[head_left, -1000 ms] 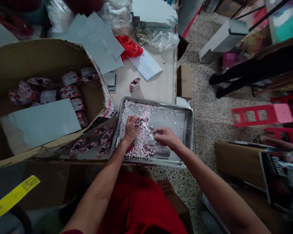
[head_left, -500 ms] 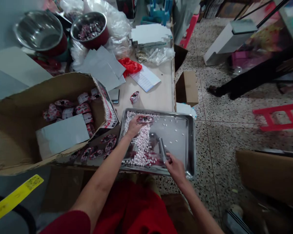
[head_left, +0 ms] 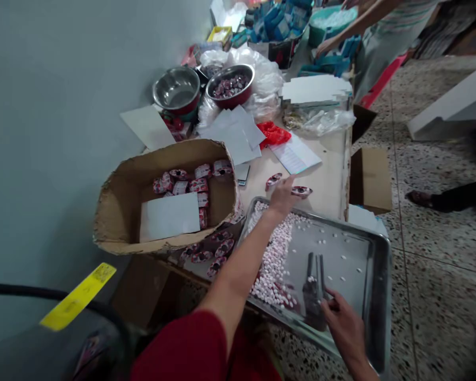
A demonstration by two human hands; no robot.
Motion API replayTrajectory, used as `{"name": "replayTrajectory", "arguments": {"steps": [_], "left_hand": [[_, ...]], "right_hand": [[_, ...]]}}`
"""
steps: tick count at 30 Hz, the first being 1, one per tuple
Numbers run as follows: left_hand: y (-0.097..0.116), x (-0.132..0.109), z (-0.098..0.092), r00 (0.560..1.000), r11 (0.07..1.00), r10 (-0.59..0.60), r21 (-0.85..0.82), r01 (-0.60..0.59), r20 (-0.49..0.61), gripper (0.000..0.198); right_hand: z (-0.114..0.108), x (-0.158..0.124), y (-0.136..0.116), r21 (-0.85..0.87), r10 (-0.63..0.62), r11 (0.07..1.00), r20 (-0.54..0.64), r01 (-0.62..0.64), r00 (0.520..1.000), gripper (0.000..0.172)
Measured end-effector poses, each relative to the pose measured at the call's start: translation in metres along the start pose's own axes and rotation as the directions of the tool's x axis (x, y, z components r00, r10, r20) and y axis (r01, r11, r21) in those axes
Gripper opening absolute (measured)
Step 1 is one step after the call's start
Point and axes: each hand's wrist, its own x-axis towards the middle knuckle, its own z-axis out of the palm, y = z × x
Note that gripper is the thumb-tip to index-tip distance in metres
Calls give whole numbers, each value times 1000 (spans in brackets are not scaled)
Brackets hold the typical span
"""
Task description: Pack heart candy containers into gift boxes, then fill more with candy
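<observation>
My left hand (head_left: 282, 198) reaches past the far rim of the metal tray (head_left: 375, 248), fingers closed at the end of a small red-and-white printed carton (head_left: 302, 191). Just left of those fingers, a similar carton (head_left: 273, 180) stands on the table. Over the tray, my right hand (head_left: 344, 320) grips a narrow, shiny metal tool (head_left: 320, 269) that points away from me. Small pale pink tablet-like pieces (head_left: 275, 256) are heaped along the tray's left side, with a few scattered to the right. My left forearm covers part of the heap.
A cardboard box (head_left: 117, 211) of printed cartons stands left, with more cartons (head_left: 223, 247) beside the tray. Behind are metal bowls (head_left: 177, 91), a red plastic bag (head_left: 275, 133) and papers (head_left: 295, 152). Another person's arm (head_left: 353, 27) works at the far end.
My left hand has carried the carton from above the tray to the table beyond its far rim. My right hand still holds the metal tool. The view has swung left.
</observation>
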Motion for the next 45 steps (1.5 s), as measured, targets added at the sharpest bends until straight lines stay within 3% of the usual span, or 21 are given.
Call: {"name": "replayTrajectory", "arguments": {"steps": [2,3,5,7,9,11,13,15,18,20,22,23,25,28,30,32,34,36,38,41,45], "left_hand": [[0,-33,-69,999,997,9,77,-6,-36,27],[-7,-42,-106,996,970,-8,242,29,-87,20],[-33,-42,-174,965,843,-87,499,204,-247,24],[-71,-18,-213,978,718,-139,665,207,-155,42],[-109,13,-218,980,736,-196,659,156,-14,45],[-134,35,-205,974,776,-214,619,119,81,40],[-145,40,-199,982,794,-173,601,94,75,39],[-146,28,-211,996,803,-89,591,77,-8,43],[-131,-18,-256,988,819,54,573,40,-146,56],[-112,-69,-284,957,821,188,570,-30,-221,63],[-91,-134,-291,900,811,322,577,-101,-294,59],[-82,-168,-284,871,811,364,572,-121,-330,54],[-72,-234,-246,875,869,323,479,-123,-361,47],[-78,-303,-151,953,975,116,213,-56,-281,42],[-93,-320,-83,926,996,-53,43,75,-373,35],[-109,-311,-26,911,992,-127,-68,109,-392,36],[-123,-282,13,926,990,-100,-127,57,-363,38],[-134,-245,36,953,990,-5,-136,-38,-303,38],[-142,-211,49,971,989,77,-106,-103,-225,37],[-147,-185,66,976,996,25,-79,-43,-215,36],[-135,-183,96,935,981,-148,-166,99,-322,45]], "right_hand": [[0,0,-7,-23,-9,1000,-9,9,1000,69],[-1,1,-13,-51,-19,999,-26,17,999,67],[-1,5,-27,-142,-56,989,-61,47,997,59],[-1,16,-43,-279,-101,957,-71,77,992,51],[0,34,-57,-423,-143,899,-33,116,989,46],[-2,57,-68,-550,-208,817,1,175,978,41],[-6,82,-74,-657,-273,721,22,219,962,36],[-9,106,-79,-728,-333,630,61,271,941,32],[-6,141,-87,-752,-429,523,173,400,887,30],[1,159,-94,-738,-483,463,253,490,838,31],[9,170,-103,-718,-515,407,331,565,791,33],[14,173,-108,-706,-522,386,364,595,771,34],[23,171,-116,-678,-521,360,423,641,741,36],[32,149,-121,-630,-505,335,507,700,698,36],[31,127,-116,-610,-485,319,553,726,677,39],[21,103,-102,-631,-461,349,528,693,713,43],[6,78,-78,-683,-423,441,413,582,806,43],[-5,53,-49,-717,-354,552,261,426,898,40],[-3,31,-22,-716,-270,629,164,303,949,38],[25,10,-5,-683,-205,700,89,209,975,35],[79,0,-33,-586,-197,790,35,180,980,31]]}}
